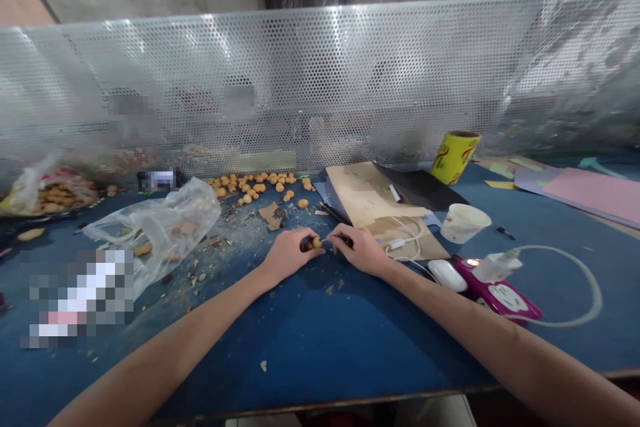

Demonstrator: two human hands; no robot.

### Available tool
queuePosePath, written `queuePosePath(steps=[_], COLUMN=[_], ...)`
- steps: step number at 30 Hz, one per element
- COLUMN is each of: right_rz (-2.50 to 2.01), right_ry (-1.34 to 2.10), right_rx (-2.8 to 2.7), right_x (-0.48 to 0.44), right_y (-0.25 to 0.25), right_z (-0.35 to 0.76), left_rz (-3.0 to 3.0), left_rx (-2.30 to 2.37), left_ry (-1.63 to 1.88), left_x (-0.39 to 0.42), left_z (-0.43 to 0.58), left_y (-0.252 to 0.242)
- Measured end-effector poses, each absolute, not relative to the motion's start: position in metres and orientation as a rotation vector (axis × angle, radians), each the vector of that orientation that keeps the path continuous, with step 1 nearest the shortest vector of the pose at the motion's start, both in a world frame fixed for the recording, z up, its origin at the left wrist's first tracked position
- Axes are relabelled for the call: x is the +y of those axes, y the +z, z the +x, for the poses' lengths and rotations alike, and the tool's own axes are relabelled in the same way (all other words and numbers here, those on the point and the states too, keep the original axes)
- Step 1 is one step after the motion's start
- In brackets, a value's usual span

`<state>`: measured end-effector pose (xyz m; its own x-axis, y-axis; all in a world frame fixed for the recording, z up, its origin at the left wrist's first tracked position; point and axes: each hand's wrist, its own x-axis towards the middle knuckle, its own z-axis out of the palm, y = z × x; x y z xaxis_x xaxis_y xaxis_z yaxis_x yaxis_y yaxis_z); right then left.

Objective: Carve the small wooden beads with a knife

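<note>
My left hand (290, 255) is closed around a small tan gourd (317, 243), its rounded end showing between thumb and forefinger. Just to the right, my right hand (361, 250) pinches a thin tool with a dark handle (345, 240). The tool's slim tip points left at the gourd; whether it touches is too small to tell. Behind the hands lies a loose group of small tan gourds (259, 188), several of them double-bulged. A torn piece of brown cardboard (273, 215) rests in front of that group.
Left are a clear plastic bag (195, 213) and a filled bag (55, 197). Debris (200, 277) litters the blue table (300, 347). Right are brown paper (370, 190), a paper cup (465, 223), a yellow roll (454, 159) and a purple power strip (505, 293) with cables. A perforated metal screen (320, 80) stands behind.
</note>
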<state>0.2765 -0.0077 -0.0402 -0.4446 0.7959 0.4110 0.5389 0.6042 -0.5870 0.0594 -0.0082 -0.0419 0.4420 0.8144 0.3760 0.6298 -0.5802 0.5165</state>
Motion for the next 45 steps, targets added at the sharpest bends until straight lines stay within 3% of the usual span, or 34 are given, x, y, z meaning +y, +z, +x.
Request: queuePosePath(steps=[12,22,45], right_rz=[-0.941,-0.994,-1.011], right_ry=[0.368,0.510,0.475], right_rx=[-2.259,-2.263,-2.240], right_x=[-0.0040,-0.0051,-0.0074], right_y=[-0.0435,-0.0410,-0.0402], right_z=[0.2755,0.2766,0.2756], left_rz=[2.377,2.372,2.369], left_rx=[1.213,1.217,1.214], left_ry=[0.868,0.872,0.861], left_x=[-0.0096,-0.0108,-0.0106], left_z=[0.0590,0.0596,0.0593], left_y=[-0.0422,-0.0400,-0.0404])
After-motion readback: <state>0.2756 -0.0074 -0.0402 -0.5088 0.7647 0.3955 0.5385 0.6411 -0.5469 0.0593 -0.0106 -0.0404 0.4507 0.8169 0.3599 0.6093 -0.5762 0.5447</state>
